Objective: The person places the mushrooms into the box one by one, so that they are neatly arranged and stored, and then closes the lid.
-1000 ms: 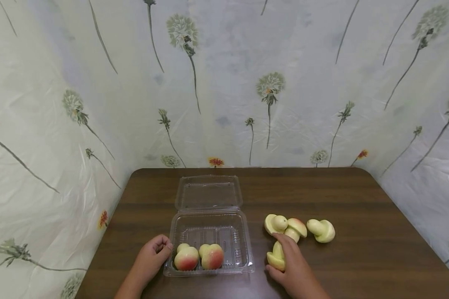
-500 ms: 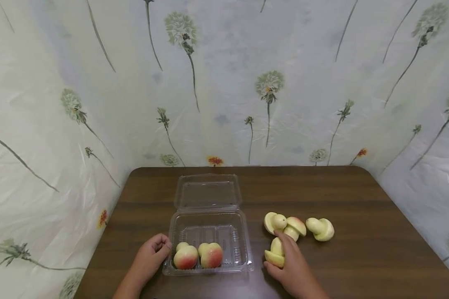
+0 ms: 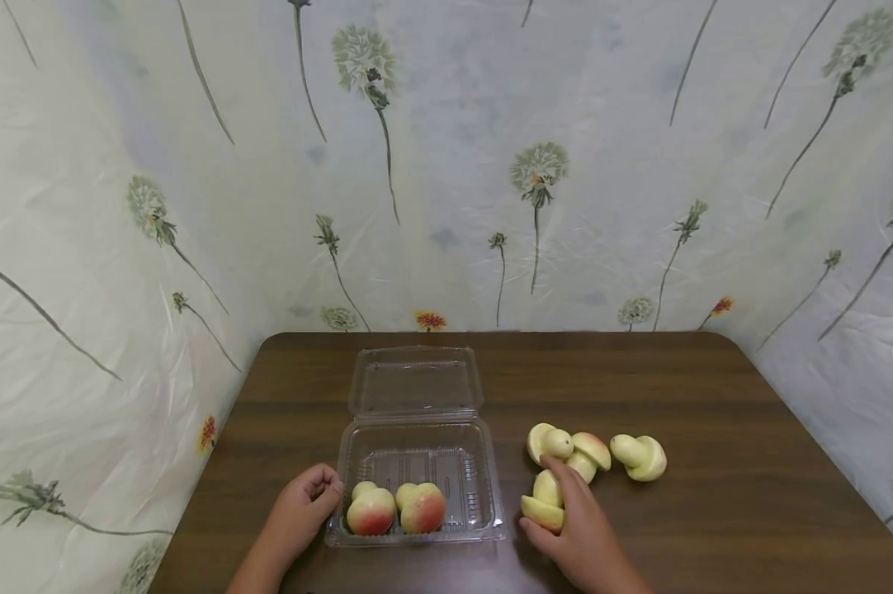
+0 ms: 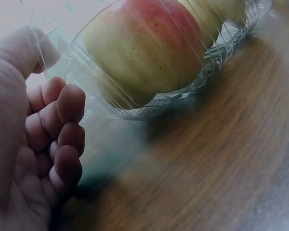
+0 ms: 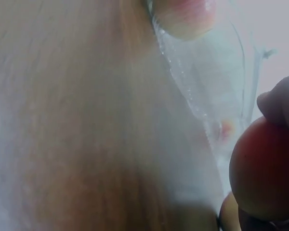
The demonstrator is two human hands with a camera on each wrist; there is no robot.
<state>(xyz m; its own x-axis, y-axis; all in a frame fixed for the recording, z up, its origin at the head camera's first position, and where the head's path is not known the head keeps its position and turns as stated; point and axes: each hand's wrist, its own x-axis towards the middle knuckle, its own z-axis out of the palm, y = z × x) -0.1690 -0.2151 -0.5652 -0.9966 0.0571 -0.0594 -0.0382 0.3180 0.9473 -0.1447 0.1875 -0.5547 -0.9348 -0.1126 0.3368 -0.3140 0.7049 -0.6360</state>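
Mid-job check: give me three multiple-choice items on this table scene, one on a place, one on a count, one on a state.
1. Where does the left hand rest?
A. On the open lid
B. At the left wall of the clear clamshell box
C. On the loose pieces at right

2. How many mushroom-shaped pieces lie inside the box?
A. Two
B. Four
C. None

3. What is the state of the right hand?
A. Flat on the table, holding nothing
B. Raised above the box
C. Gripping a yellow mushroom-shaped piece

Answers: 1 B, the curled fingers sit against the box's left side. 2 A, two red-and-yellow pieces sit side by side at its near edge. 3 C, fingers wrap the piece beside the loose group.
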